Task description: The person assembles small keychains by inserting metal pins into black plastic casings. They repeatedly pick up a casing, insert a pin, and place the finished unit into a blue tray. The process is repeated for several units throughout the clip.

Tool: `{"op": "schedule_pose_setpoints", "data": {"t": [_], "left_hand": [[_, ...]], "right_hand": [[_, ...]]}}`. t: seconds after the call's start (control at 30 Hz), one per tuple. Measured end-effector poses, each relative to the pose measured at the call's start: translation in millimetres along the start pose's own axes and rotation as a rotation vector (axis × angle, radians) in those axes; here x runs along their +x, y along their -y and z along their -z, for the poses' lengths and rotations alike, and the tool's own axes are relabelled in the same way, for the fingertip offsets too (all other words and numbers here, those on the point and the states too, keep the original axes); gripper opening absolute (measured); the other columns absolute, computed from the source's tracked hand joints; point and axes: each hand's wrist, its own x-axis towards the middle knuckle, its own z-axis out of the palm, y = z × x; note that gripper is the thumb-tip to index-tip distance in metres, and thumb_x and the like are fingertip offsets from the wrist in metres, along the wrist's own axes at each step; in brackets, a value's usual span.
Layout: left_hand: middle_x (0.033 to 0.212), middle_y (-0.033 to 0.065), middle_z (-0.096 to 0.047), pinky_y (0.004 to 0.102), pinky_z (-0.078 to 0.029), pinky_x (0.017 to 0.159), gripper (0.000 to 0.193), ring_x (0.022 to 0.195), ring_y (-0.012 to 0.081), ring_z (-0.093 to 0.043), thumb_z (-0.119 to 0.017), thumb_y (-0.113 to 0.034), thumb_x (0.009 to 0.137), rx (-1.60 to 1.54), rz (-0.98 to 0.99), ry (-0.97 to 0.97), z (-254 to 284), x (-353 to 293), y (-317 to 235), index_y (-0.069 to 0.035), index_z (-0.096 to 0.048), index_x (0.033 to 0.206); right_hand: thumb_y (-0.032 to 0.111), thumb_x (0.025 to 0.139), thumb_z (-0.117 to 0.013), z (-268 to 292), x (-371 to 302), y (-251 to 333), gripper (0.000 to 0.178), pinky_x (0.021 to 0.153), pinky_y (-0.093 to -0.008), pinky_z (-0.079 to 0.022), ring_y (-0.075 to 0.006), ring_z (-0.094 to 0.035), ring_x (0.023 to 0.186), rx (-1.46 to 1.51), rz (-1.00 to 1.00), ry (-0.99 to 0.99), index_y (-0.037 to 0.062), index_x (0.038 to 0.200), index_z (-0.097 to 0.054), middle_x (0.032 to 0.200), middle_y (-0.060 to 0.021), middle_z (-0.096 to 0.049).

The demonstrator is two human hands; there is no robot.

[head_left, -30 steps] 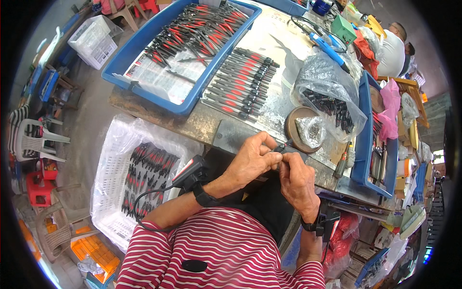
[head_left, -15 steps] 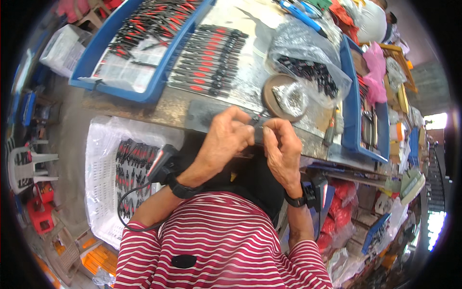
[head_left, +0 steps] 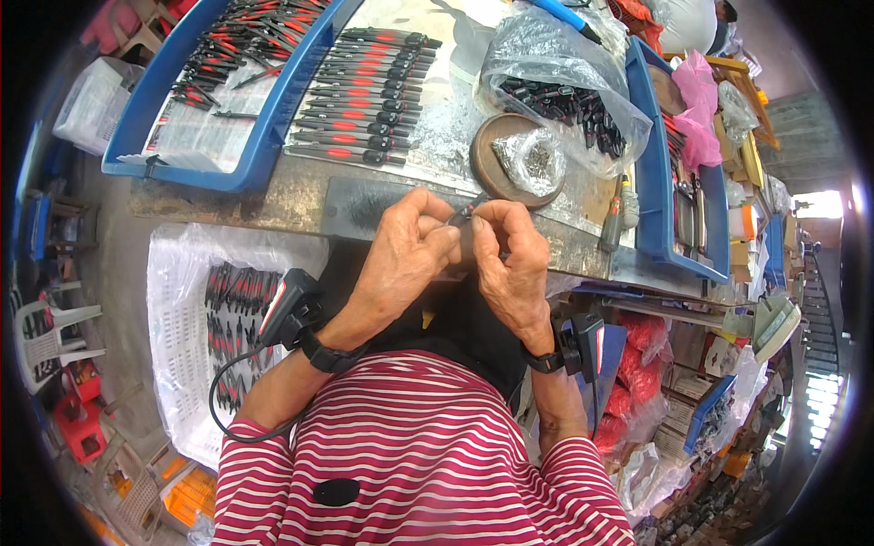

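Observation:
At the near edge of the workbench, my left hand (head_left: pixel 411 238) and my right hand (head_left: pixel 512 259) are close together, fingertips pinched. A small black part (head_left: pixel 464 211) shows between them; the left fingers grip one end and the right fingertips close on the other. Its lower portion is hidden by my fingers. Beneath and behind the hands lies a dark flat plate (head_left: pixel 355 206). Just beyond the right hand stands a round brown dish (head_left: pixel 486 166) with a clear bag of tiny metal pieces (head_left: pixel 535 162) in it.
Black-and-red pen-shaped tools (head_left: pixel 369 98) lie in a row, left of a clear bag of black parts (head_left: pixel 569 105). Blue trays (head_left: pixel 259 150) (head_left: pixel 648 205) flank the bench. A screwdriver (head_left: pixel 611 227) lies at right. Beside my left arm sits a white basket (head_left: pixel 182 364) of similar tools.
The whole view has shifted, with the bench sliding leftward in the picture. Both hands stay together at the bench edge, and the black part between the fingertips now shows more plainly.

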Motion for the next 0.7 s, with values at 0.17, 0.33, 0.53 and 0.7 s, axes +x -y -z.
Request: {"op": "schedule_pose_setpoints", "data": {"t": [0.17,0.33,0.53,0.7], "left_hand": [[0.068,0.0031,-0.055,0.0188,-0.034,0.047,0.01,0.055,0.0052,-0.045,-0.052,-0.003,0.089,0.051,-0.016,-0.024,-1.0,0.9,3.2,0.0,-0.047,0.097],[0.069,0.01,-0.062,0.0245,-0.047,0.055,0.012,0.062,0.0096,-0.057,-0.053,0.001,0.082,0.1,-0.043,-0.068,-1.3,0.6,4.4,0.006,-0.048,0.092],[0.07,0.0095,-0.062,0.0237,-0.049,0.058,0.011,0.063,0.0092,-0.058,-0.052,0.002,0.082,0.068,-0.014,-0.032,-3.5,-6.3,-3.8,0.005,-0.048,0.091],[0.069,0.0083,-0.061,0.0231,-0.048,0.056,0.008,0.063,0.0089,-0.057,-0.052,0.002,0.083,0.053,-0.013,0.025,-6.4,-9.2,-6.9,0.005,-0.048,0.09]], "right_hand": [[-0.004,0.08,-0.059,-0.4,-0.5,1.0,0.012,0.052,-0.0358,-0.047,-0.0326,-0.061,0.061,-0.139,0.102,0.002,-0.0011,0.091,-0.056,0.071,-0.0165,-0.059],[-0.004,0.08,-0.061,-1.2,-1.7,1.3,0.011,0.05,-0.0342,-0.046,-0.0292,-0.059,0.057,-0.152,0.14,0.022,-0.0003,0.088,-0.054,0.074,-0.0144,-0.058],[0.002,0.083,-0.064,12.2,-2.0,6.0,0.018,0.045,-0.0206,-0.041,-0.0094,-0.054,0.055,0.605,-0.491,0.076,-0.0005,0.097,-0.052,0.077,-0.0054,-0.058],[0.004,0.086,-0.06,14.3,-4.3,6.0,0.024,0.047,-0.02,-0.042,-0.0095,-0.056,0.057,0.806,-0.598,0.156,-0.0047,0.107,-0.052,0.077,-0.0054,-0.058]]}}
